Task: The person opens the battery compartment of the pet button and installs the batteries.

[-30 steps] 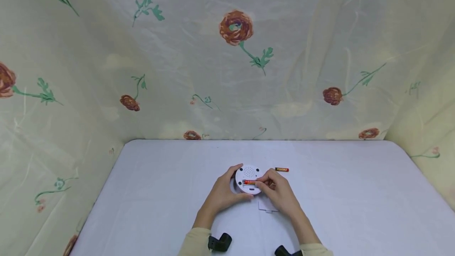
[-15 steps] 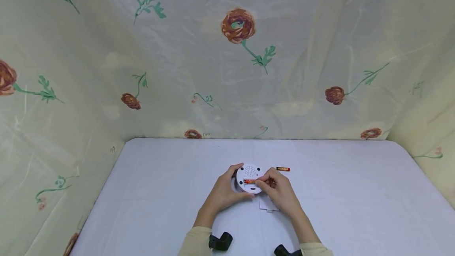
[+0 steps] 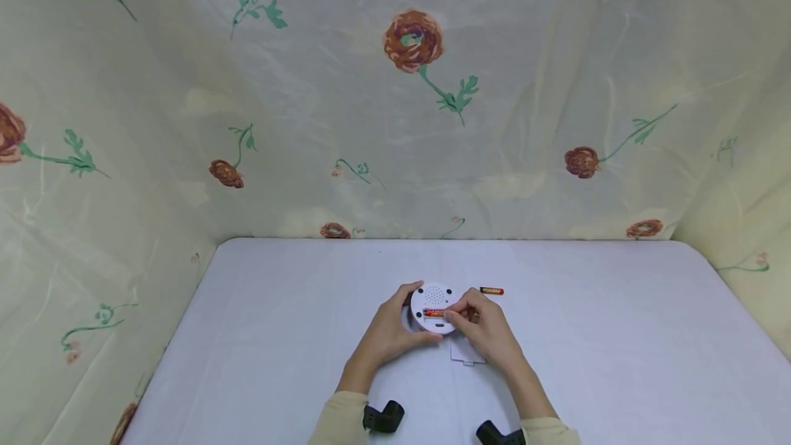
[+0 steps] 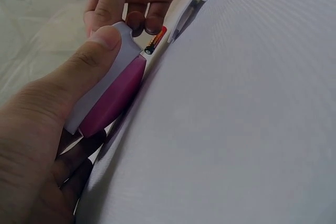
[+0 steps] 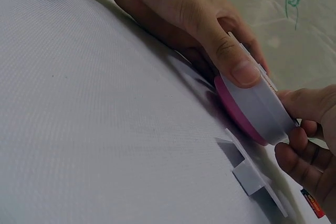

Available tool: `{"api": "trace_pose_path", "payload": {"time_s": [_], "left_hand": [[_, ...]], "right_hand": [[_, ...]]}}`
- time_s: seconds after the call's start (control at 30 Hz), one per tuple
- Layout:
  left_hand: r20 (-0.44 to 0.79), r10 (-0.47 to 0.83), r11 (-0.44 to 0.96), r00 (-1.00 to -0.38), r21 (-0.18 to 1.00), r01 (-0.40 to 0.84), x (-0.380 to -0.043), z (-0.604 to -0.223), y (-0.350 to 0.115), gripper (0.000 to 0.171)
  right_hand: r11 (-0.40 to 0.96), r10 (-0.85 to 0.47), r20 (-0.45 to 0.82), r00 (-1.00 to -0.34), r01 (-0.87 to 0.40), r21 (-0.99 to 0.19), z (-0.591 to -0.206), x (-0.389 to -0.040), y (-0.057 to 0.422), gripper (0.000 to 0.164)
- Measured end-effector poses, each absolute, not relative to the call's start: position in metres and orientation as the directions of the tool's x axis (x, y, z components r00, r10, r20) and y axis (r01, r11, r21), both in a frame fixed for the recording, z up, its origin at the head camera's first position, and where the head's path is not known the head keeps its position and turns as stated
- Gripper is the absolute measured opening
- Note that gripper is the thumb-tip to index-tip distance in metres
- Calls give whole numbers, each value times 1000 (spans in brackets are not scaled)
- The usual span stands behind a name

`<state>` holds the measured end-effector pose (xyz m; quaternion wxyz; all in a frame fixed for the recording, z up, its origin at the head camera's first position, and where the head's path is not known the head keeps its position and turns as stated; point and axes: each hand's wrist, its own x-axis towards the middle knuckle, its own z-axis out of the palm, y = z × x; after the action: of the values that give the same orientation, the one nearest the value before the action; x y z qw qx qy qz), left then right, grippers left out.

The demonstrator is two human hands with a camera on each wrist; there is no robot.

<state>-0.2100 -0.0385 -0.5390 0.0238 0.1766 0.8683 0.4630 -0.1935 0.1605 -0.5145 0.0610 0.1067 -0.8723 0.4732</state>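
A round white device [image 3: 435, 294] with speaker holes and a battery slot is tilted up above the table, back facing me. Its opposite side is pink [image 4: 116, 98]. My left hand [image 3: 391, 327] grips it by the rim, thumb on the near edge and fingers on the far side. In the slot lies a red-and-orange battery [image 3: 434, 313]. My right hand [image 3: 488, 330] pinches that battery's right end with thumb and forefinger, hiding it; the other fingers are curled. Below the device, a white battery cover [image 3: 467, 353] lies partly behind the right hand.
A second battery [image 3: 491, 290] lies on the white table [image 3: 296, 307] just beyond the right hand. Black wrist cameras [image 3: 384, 417] sit on both wrists. Flower-patterned sheeting [image 3: 482, 177] stands behind the table and along both sides.
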Motion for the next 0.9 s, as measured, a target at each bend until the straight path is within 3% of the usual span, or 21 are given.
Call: {"api": "trace_pose_path", "payload": {"time_s": [0.9], "left_hand": [[120,319,505,-940,818,276,-212,-542,-37,97]], "right_hand": [[564,-153,199,-968,-251,-787,-512,-194,161,9]]}}
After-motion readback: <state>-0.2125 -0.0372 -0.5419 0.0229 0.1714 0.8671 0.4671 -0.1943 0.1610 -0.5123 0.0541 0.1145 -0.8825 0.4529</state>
